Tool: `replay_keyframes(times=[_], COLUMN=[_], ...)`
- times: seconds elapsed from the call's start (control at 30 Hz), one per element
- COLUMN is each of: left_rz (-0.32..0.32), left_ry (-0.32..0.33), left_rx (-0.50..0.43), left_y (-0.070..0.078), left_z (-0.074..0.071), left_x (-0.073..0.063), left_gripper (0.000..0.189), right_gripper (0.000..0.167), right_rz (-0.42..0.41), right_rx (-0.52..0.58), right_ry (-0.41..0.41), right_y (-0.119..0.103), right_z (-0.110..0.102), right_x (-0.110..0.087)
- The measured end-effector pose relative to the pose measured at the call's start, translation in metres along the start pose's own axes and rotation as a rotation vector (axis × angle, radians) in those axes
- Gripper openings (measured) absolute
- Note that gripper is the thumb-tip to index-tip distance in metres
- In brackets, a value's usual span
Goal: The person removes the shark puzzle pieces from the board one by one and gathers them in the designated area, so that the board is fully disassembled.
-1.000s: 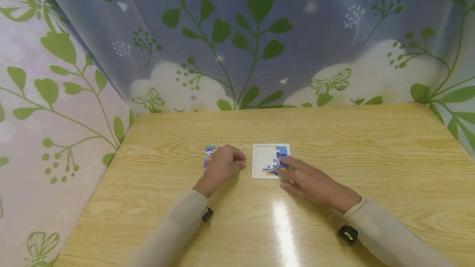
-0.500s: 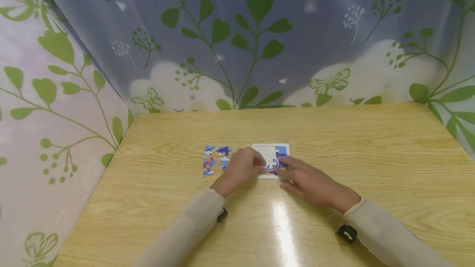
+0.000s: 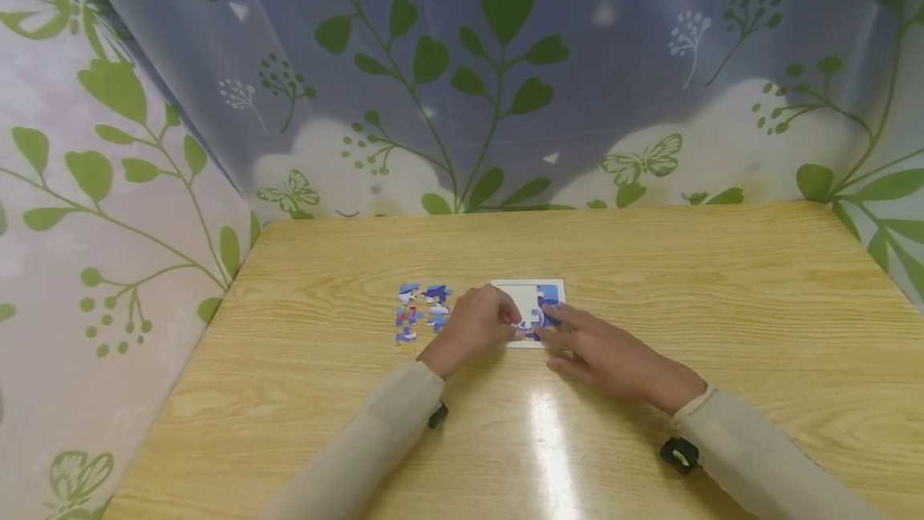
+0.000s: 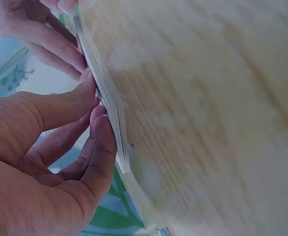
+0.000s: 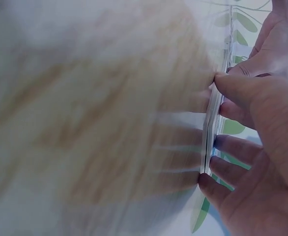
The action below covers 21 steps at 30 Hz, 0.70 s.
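A white puzzle tray (image 3: 514, 295) lies on the table, with blue joined pieces (image 3: 550, 293) filling its right side and lower edge. My left hand (image 3: 472, 326) is over the tray's lower left part, thumb and fingers curled together at a puzzle piece. The fingers mostly hide that piece; in the left wrist view the fingertips (image 4: 103, 129) are right at the tray's face. My right hand (image 3: 606, 355) rests its spread fingertips on the tray's right side. The right wrist view has its thumb and fingers (image 5: 227, 169) along the tray edge.
Left of the tray, several loose puzzle pieces (image 3: 408, 314) lie in rough columns, partly beside the left hand. The wooden table (image 3: 686, 263) meets a leaf-patterned curtain (image 3: 613, 62) at the back. Dark wrist devices (image 3: 680, 454) hang under both sleeves.
My left hand has moved right from beside the loose pieces to the tray's lower left, uncovering more loose pieces. Over the last half second it shifts slightly. My right hand stays at the tray.
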State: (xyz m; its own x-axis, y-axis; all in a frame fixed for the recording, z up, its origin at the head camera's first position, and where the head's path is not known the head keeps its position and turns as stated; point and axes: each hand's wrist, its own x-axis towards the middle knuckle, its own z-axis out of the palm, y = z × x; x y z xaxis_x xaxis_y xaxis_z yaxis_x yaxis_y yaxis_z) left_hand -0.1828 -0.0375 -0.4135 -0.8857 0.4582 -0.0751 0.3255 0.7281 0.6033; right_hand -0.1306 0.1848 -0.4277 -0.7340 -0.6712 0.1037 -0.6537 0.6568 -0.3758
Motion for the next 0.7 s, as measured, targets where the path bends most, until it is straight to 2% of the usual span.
replay_keyframes(times=[0.13,0.37,0.7], left_rz=[-0.014,-0.021,-0.02], left_ry=[-0.005,0.0,0.004], left_rx=[-0.003,-0.006,-0.041], left_y=[0.0011,0.001,-0.0002], left_z=[-0.0006,-0.001,-0.0005], left_x=[-0.0001,-0.0004,0.0006], left_gripper=[0.014,0.014,0.011], right_gripper=[0.047,0.054,0.055], right_rz=[-0.01,0.021,0.015], right_rx=[-0.005,0.016,0.002], right_ry=[-0.006,-0.047,-0.041], right_y=[-0.001,-0.0017,-0.0004], right_z=[-0.003,-0.0054,-0.0036], right_x=[-0.0035,-0.0078,-0.0077])
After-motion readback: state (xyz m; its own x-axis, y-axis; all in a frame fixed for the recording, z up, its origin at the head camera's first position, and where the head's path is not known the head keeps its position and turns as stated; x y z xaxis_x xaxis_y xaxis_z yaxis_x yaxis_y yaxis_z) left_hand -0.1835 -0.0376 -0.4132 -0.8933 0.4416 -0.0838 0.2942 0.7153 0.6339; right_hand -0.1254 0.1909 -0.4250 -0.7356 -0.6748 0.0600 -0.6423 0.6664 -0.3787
